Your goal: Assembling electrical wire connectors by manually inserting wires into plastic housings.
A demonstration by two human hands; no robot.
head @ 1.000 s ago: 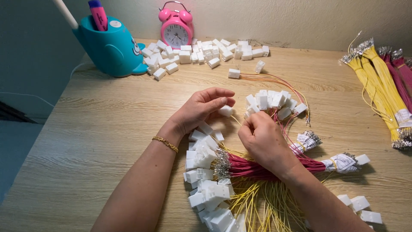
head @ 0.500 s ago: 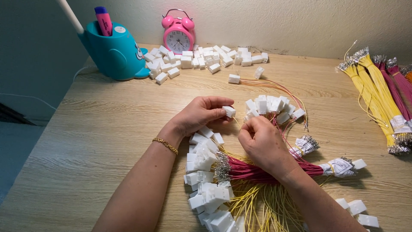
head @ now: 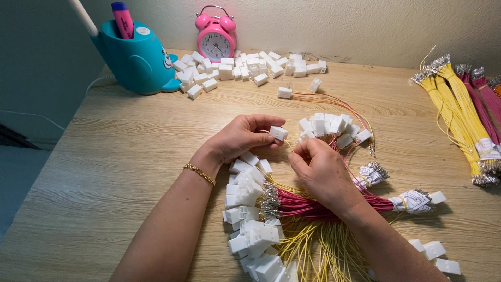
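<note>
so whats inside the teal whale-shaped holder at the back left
A pink marker with a purple cap and a white stick poke out of the teal holder. Their lower ends, and anything else inside, are hidden by its wall.

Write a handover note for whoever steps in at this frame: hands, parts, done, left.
Left hand: pinches one white plug.
Right hand: fingertips pinched just beside that plug; what they hold is too small to tell.
Done: wired plugs lie behind the hands, more at the near edge.
Left: loose plugs by the pink clock, red wire bundle under the right wrist, yellow bundles far right.
</note>
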